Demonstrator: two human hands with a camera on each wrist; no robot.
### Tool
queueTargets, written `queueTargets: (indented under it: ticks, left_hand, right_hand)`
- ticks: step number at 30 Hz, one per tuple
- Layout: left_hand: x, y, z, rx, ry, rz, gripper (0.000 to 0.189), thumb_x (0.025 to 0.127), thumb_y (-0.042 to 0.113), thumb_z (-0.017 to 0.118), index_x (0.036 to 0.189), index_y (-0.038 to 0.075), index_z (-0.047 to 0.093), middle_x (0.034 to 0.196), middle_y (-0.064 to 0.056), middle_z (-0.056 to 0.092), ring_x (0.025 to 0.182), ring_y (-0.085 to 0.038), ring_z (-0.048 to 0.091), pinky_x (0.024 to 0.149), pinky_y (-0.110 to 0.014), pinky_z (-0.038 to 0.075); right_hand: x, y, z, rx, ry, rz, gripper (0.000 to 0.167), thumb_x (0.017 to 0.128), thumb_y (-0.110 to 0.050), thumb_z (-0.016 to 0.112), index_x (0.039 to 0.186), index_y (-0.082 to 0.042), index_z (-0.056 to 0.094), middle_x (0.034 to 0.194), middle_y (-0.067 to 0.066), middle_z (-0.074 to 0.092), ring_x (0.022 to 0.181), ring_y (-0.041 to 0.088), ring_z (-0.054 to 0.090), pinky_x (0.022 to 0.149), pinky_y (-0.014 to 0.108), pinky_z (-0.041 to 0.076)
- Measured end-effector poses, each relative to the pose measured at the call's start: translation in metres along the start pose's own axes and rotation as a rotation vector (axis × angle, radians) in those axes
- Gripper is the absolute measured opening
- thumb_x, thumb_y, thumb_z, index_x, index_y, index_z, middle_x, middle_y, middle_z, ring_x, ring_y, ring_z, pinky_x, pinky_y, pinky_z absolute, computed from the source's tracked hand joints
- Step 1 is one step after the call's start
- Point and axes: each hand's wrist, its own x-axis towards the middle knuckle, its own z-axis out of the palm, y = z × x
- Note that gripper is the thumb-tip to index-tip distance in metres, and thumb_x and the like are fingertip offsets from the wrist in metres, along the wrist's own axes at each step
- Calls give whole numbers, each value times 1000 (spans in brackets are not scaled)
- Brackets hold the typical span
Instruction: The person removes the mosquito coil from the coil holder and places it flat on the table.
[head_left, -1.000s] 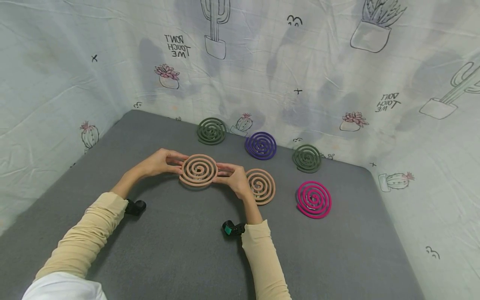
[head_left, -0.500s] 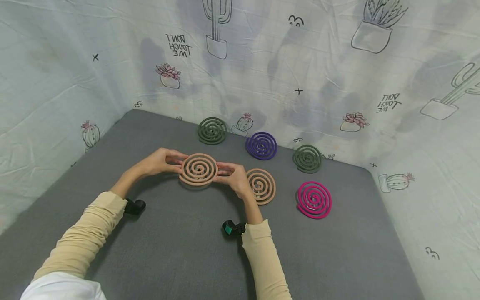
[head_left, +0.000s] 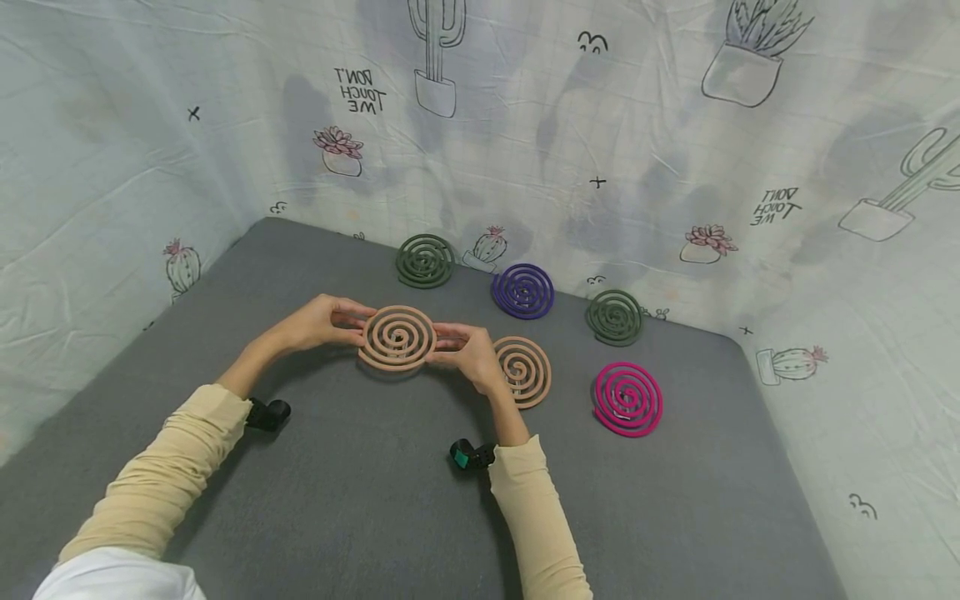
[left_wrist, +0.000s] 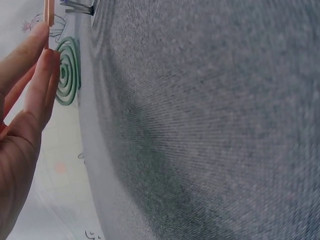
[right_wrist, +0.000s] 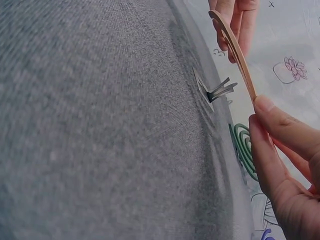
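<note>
Between both hands hangs a tan mosquito coil (head_left: pixel 399 337), raised over the grey table and nearly edge-on in the wrist views. My left hand (head_left: pixel 322 323) pinches its left edge with thumb and fingertips. On the opposite edge, the thumb and fingers of my right hand (head_left: pixel 468 354) pinch it too. A small metal stand with upright prongs (right_wrist: pixel 222 91) is on the cloth below the coil, apart from it in the right wrist view. A second tan coil (head_left: pixel 521 372) lies just right of my right hand, which partly covers it.
Along the back of the grey table (head_left: pixel 360 500) are a dark green coil (head_left: pixel 424 262), a purple coil (head_left: pixel 522 292) and another green coil (head_left: pixel 615 317). A pink coil (head_left: pixel 628 399) lies to the right. A printed curtain (head_left: pixel 525 142) rises behind.
My right forearm has shifted slightly to the right, with its wrist camera. Both hands still pinch the tan mosquito coil in nearly the same place.
</note>
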Motion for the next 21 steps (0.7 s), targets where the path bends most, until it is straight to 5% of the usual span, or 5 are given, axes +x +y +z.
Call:
queueTargets:
  ticks: [9,21]
  left_hand:
    - [-3,5,3,-15,-2,-9,55,101,-1,76,150,-16,55,152,-39,57,136,-54,63,105,-54,63]
    - [-7,7,7,-50,-11,-44,56,103,2,75,152,-14,54,156,-39,53,139,-53,61,107,-55,62]
  right_hand:
    - [-2,1,-2,29,-21,-8,53,89,20,79,140,14,66,142,32,68,118,40,76,88,26,68]
    - [-8,1,-8,79,-60,20,55,90,18,78,143,13,64,144,32,66,110,21,77,88,24,65]
